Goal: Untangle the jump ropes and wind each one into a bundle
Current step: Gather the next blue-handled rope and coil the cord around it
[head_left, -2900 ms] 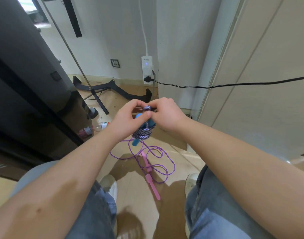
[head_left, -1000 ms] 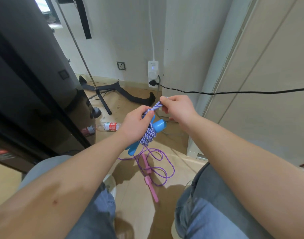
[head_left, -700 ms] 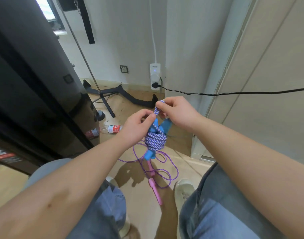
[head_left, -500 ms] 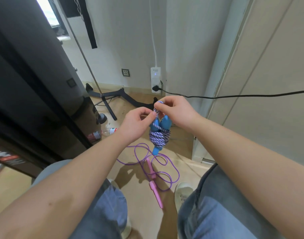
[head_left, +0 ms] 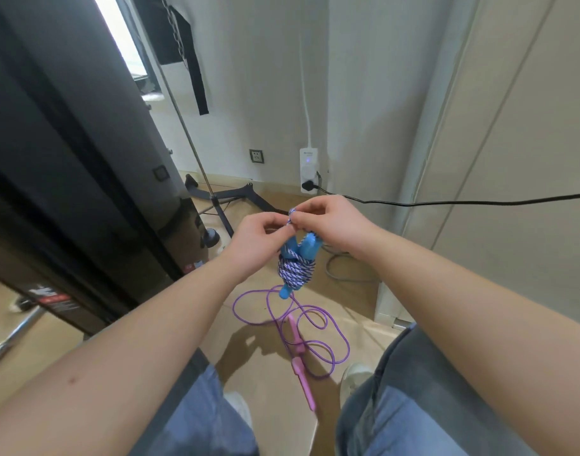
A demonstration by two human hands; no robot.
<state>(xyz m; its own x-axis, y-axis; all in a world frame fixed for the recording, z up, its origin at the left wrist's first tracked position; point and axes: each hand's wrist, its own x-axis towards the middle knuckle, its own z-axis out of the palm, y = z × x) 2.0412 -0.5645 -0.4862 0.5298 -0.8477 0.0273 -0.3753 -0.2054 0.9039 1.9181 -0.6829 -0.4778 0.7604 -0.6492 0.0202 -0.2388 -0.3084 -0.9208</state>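
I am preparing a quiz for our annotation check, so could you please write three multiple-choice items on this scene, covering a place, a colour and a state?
1. Where is the purple rope? A on a chair; B loose on the floor; C over a knee.
2. What colour are the handles of the wound bundle? A blue; B red; C green.
3. What are the left hand and right hand doing? A hanging idle; B pinching the bundle's rope end; C resting on knees.
Key: 1B, loops sprawl on the floor; 2A, blue ends poke out; 3B, both meet on that end.
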